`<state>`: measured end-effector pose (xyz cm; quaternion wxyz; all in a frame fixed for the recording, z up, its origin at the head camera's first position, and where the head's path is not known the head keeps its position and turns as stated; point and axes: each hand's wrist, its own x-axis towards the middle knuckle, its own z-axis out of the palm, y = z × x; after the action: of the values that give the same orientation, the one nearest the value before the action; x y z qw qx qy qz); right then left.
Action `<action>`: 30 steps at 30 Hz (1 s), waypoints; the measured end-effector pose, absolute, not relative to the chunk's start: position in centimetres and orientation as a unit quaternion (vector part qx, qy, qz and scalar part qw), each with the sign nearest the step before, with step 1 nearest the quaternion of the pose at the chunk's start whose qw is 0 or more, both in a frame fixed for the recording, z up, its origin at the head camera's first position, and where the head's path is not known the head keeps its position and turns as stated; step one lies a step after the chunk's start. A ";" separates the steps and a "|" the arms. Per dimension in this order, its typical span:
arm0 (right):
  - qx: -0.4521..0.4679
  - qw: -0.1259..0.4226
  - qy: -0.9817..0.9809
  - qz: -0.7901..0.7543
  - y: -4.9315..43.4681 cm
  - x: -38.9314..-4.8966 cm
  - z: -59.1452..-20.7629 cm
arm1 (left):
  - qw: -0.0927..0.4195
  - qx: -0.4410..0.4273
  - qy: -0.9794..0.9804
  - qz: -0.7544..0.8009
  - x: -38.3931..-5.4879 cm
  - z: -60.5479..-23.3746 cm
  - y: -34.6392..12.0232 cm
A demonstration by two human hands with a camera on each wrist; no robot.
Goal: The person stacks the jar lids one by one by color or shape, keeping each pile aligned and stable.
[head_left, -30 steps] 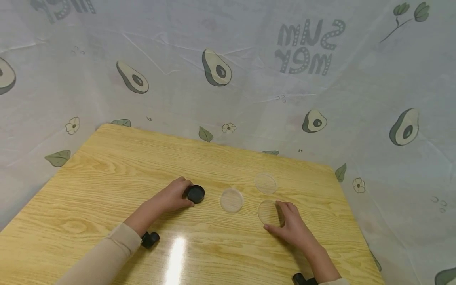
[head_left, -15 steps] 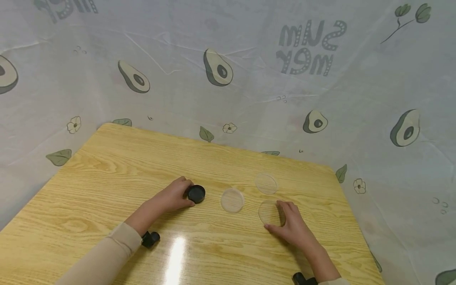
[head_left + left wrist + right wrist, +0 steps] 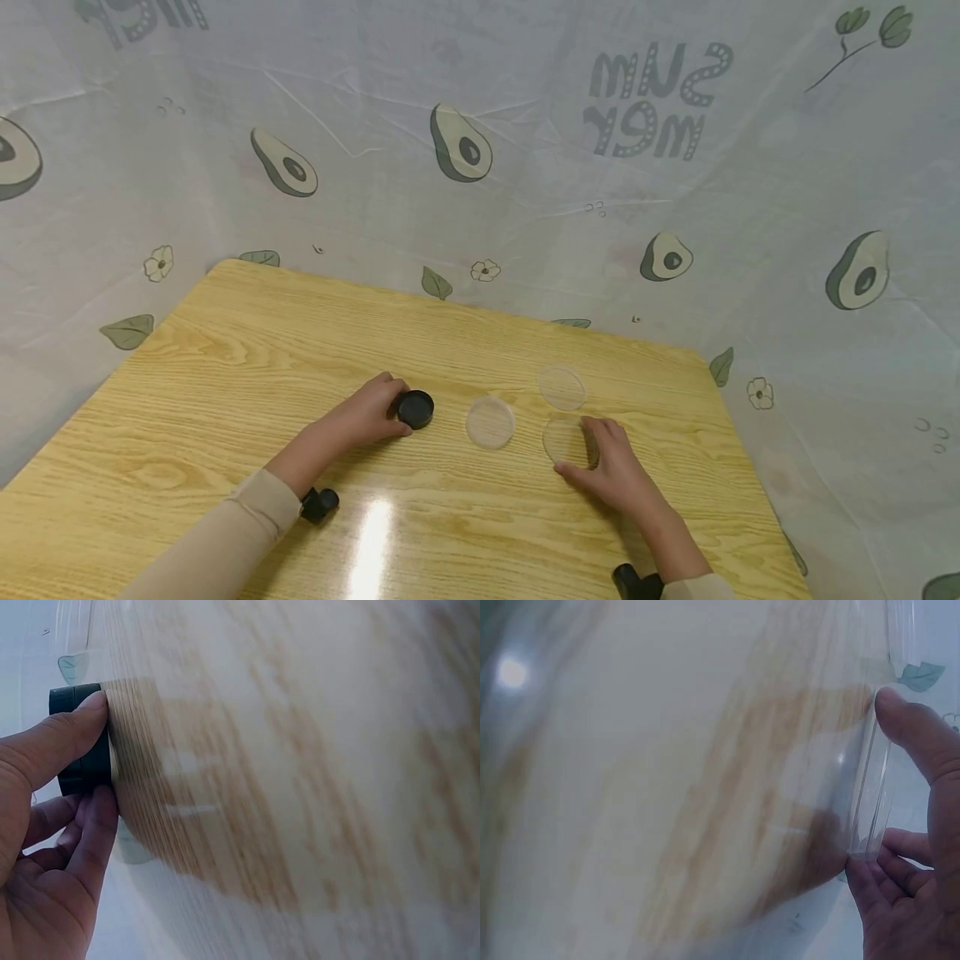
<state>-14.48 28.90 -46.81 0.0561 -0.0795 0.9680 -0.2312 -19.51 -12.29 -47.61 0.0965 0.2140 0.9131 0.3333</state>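
Observation:
My left hand (image 3: 365,412) holds a low round black container (image 3: 416,409) on the table, left of the clear dishes. In the left wrist view the thumb presses one side of the black container (image 3: 86,761) and the fingertips the other. My right hand (image 3: 621,473) grips a clear round dish like a petri dish (image 3: 561,442) at its sides. The right wrist view shows thumb and fingertips on opposite edges of this clear dish (image 3: 870,799). A second clear dish (image 3: 491,422) lies between the hands, and a third clear dish (image 3: 562,388) sits just behind the gripped one.
The wood-grain table (image 3: 247,350) has its far edge against a pale sheet (image 3: 525,208) printed with avocados and leaves, which also hangs on both sides. A bright light reflection (image 3: 371,533) shows near the front. Black wrist cameras (image 3: 321,505) are worn on both wrists.
My right hand has slid its clear dish slightly away from me, closer to the dish behind it. The left hand and the black container stay in place; the head view shifts a little.

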 end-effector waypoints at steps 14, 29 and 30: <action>-0.079 0.062 0.967 -0.233 28.8 -14.5 -46.8 | 0.102 0.206 0.913 0.337 -19.4 -47.4 -12.2; -0.081 0.070 0.962 -0.250 28.9 -14.3 -47.0 | 0.101 0.204 0.912 0.342 -19.2 -47.3 -12.2; -0.082 0.068 0.962 -0.250 28.9 -14.3 -47.0 | 0.101 0.204 0.912 0.342 -19.2 -47.3 -12.2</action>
<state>-14.32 28.86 -47.02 0.0682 -0.0823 0.9623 -0.2502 -19.24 -12.21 -47.30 0.1009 0.2042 0.9117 0.3419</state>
